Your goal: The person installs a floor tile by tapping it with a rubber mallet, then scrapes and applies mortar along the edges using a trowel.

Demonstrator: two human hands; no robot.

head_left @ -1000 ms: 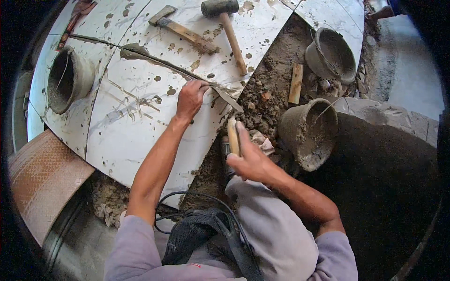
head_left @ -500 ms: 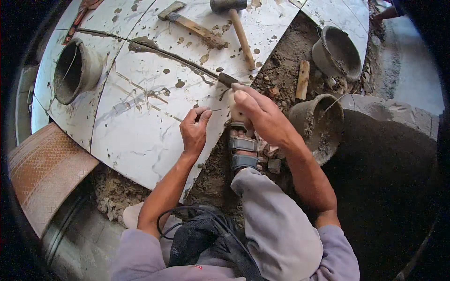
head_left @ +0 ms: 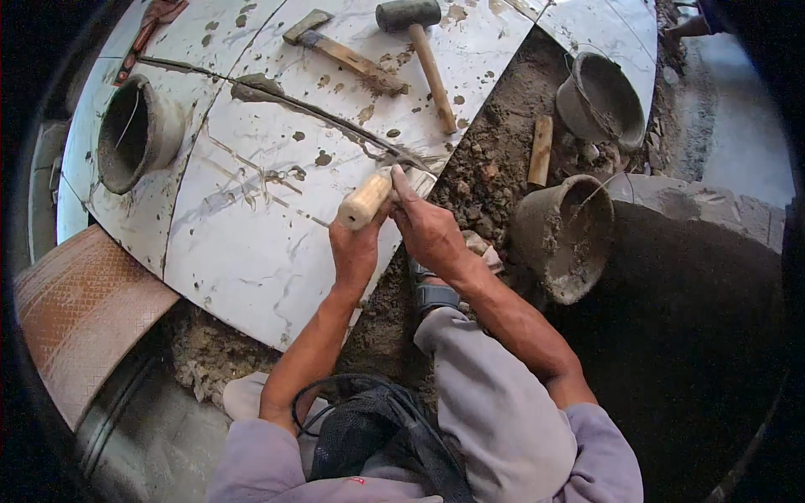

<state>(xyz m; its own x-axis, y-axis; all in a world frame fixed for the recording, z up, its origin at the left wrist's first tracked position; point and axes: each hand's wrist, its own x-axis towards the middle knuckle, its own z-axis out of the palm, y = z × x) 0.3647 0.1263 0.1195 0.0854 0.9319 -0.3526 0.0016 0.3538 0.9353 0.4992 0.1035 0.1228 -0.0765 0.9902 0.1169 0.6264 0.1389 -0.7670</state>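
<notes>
My right hand (head_left: 432, 230) is closed round a wooden-handled trowel (head_left: 366, 201), its thumb stretched along the tool. The pale handle end points back to the left, and the blade is mostly hidden beyond my fingers, over a tile's edge. Right behind the handle, my left hand (head_left: 356, 251) is closed with its fingertips covered; whatever it pinches is hidden. Both hands meet above a large white marbled tile (head_left: 243, 243) spotted with mud. Further off on the tiles lie a hammer (head_left: 356, 67) with a wooden handle and a black-headed mallet (head_left: 432, 75).
A mortar-caked bucket (head_left: 159, 134) lies tipped at the left. Two more buckets, a near one (head_left: 528, 218) and a far one (head_left: 579, 105), stand right, with a wood block (head_left: 541, 151) on rough soil (head_left: 486, 142). A brown curved sheet (head_left: 92, 302) is lower left; a dark pit (head_left: 688, 335) lies right.
My right hand has moved down and left, swinging the trowel handle toward my left hand. The thin piece earlier pinched in my left hand is now out of sight.
</notes>
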